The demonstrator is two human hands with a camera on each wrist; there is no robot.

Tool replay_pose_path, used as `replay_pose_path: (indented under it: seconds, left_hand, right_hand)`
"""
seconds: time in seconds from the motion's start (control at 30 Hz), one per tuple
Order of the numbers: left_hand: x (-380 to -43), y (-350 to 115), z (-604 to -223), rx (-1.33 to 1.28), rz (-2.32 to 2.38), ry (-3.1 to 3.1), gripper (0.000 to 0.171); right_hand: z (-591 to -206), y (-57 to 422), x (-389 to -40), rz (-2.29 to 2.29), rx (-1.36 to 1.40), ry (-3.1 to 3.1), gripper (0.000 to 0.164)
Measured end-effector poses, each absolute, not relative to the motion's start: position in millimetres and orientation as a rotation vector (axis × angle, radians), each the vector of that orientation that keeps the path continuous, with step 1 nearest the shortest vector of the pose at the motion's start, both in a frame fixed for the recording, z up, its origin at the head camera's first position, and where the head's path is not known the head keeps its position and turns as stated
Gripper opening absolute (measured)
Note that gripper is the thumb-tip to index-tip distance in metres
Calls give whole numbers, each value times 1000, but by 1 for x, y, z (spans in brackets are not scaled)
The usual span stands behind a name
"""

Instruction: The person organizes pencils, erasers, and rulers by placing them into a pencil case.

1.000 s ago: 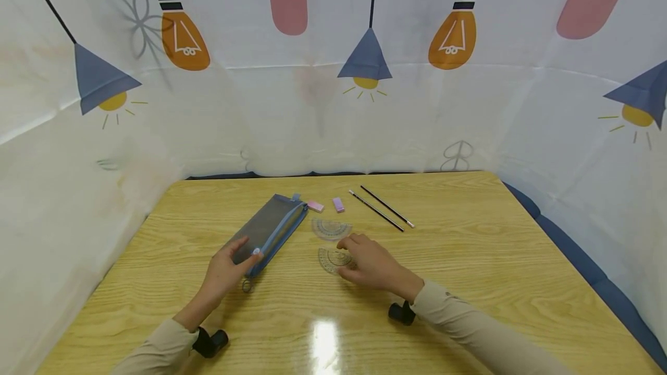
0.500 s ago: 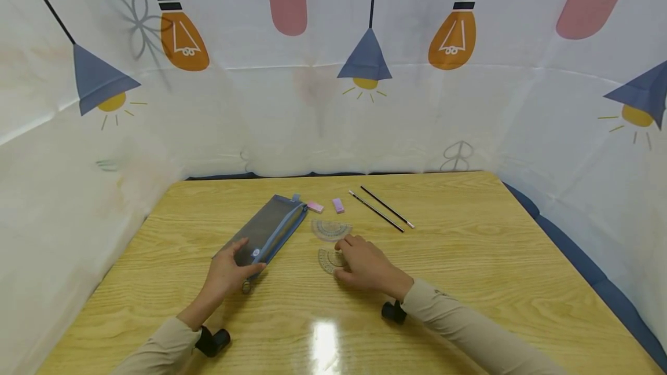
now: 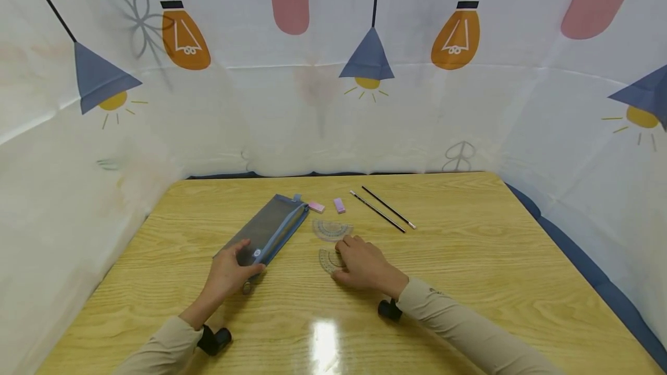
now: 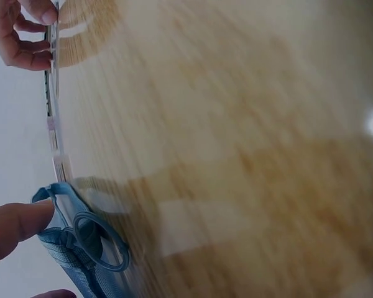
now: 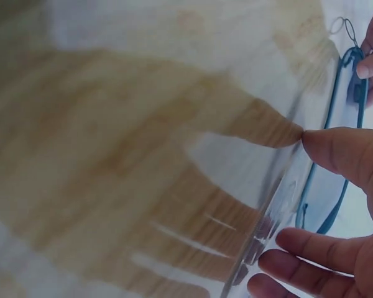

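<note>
A blue mesh pencil case (image 3: 263,223) with a zip lies slantwise left of centre on the table. My left hand (image 3: 228,275) grips its near end, thumb at the zipped edge and fingers over the mesh. A key-ring-like loop (image 4: 102,242) hangs from that end in the left wrist view. My right hand (image 3: 367,266) is over a clear protractor (image 3: 326,260), thumb and curled fingertips at its edges, covering its right part. In the right wrist view the thumb (image 5: 336,152) meets the table-level edge. Just beyond lies a second clear protractor (image 3: 332,230).
A pink eraser (image 3: 316,206) lies by the case's far end, with a purple eraser (image 3: 340,206) to its right. Two dark pencils (image 3: 377,211) lie side by side, slanting, farther right. Behind the wooden table (image 3: 469,259) hangs a printed curtain (image 3: 312,120).
My right hand has shifted slightly left and down onto the near protractor, its fingers closing in. My left thumb has moved slightly down along the case's near end.
</note>
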State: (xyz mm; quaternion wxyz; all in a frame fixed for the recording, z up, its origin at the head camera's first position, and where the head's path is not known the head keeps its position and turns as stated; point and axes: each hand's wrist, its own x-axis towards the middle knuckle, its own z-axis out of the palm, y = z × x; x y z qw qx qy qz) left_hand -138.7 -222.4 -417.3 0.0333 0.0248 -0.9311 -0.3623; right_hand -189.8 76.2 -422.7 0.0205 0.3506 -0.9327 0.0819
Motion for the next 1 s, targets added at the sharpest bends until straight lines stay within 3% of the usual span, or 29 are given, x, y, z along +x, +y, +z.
replay_pose_path:
  seconds: [0.57,1.0]
  left_hand:
    - [-138,-224,-417,116,-1187,-2834,62]
    - [-136,-223,-413,144,-1233,-2839,64]
  right_hand:
    - [-419,76,-194,280,1128,-2956,43]
    - [-417,74,-201,288,1120,-2981,37]
